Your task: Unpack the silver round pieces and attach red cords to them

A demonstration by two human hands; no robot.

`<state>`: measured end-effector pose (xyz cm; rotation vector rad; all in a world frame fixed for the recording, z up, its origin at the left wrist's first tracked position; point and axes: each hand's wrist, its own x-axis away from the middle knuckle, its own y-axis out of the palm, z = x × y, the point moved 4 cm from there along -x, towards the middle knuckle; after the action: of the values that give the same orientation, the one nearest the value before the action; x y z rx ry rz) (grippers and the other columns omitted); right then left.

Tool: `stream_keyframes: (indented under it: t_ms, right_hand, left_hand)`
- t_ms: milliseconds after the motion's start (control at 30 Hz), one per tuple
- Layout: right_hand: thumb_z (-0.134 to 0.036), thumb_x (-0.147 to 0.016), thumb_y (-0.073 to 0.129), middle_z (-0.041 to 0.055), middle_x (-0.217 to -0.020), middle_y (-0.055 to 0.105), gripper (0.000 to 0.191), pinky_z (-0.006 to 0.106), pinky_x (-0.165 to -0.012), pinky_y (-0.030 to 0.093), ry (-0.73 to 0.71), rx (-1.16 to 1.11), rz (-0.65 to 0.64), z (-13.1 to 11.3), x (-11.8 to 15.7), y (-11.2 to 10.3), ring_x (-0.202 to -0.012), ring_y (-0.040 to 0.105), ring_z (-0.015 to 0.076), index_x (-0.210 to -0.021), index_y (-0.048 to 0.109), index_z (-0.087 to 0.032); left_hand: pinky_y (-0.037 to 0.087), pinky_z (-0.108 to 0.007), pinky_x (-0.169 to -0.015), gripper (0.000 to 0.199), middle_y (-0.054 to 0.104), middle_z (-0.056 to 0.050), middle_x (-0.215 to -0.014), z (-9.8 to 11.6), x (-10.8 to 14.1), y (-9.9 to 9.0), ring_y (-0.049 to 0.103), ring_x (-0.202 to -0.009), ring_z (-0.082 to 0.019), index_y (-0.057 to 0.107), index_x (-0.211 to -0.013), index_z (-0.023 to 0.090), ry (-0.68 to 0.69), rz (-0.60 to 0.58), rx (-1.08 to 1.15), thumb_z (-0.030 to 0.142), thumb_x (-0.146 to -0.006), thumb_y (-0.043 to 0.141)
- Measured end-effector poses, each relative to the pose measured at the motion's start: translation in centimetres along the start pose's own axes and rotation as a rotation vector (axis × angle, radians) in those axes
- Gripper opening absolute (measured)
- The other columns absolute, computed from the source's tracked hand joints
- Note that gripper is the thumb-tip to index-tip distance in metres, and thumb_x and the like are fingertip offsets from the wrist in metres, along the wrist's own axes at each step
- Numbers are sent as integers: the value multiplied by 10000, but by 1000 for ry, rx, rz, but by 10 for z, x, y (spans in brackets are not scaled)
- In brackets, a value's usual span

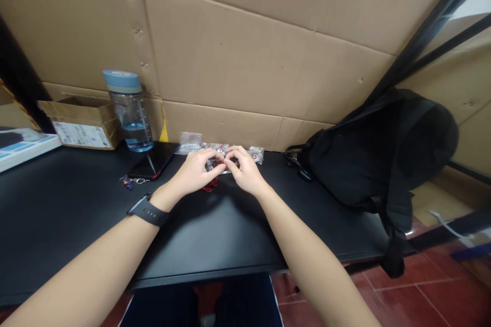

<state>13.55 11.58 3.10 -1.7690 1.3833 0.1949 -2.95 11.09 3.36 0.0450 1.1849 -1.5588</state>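
Your left hand (197, 169) & right hand (243, 168) both pinch a small clear packet (218, 163) w/ red bits. Phone (153, 160) at 9 o'clock, black backpack (376, 158) at 3.

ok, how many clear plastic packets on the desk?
3 visible: one by the phone, one under both hands, one right of them. Hands may hide more.

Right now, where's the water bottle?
In the head view, the water bottle stands upright at the back left of the black table, between the cardboard box and the phone.
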Motion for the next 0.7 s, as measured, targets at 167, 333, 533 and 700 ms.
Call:
stream_keyframes:
  t_ms: [167,333,533,700]
  right_hand:
    - [-308,-977,568,113,-1154,586,167,295,-780,535,41,-27,9,3,-1,2,-1119,589,218,-862,603,-192]
    - [-287,-936,631,42,-942,623,95,311,-814,507,22,73,-75,-2,3,10,-826,592,164,-914,646,-196]
    - [-240,-851,763,38,-922,702,188,302,-814,492,-69,214,-460,-6,16,43,-849,637,183,-1035,734,-216]
    - [-108,-885,656,58,-1002,719,274,306,-861,505,-89,275,-495,-13,20,51,-918,658,191,-1130,723,-211]
  left_hand:
    - [460,-381,-924,191,783,-28,-986,-13,1,6,672,-990,-251,774,-881,268,10,-50,-105,401,-926,645]
    - [444,-416,-926,182,790,-43,-1041,-32,0,-13,666,-1012,-279,798,-915,278,-113,118,-274,398,-912,660]
    - [458,-417,-856,201,792,-41,-1018,-45,1,-27,669,-952,-300,805,-905,282,-212,252,-332,426,-901,666]
    - [452,-429,-862,201,791,-45,-1006,-43,1,-22,666,-951,-303,806,-907,268,-201,232,-321,406,-905,659]
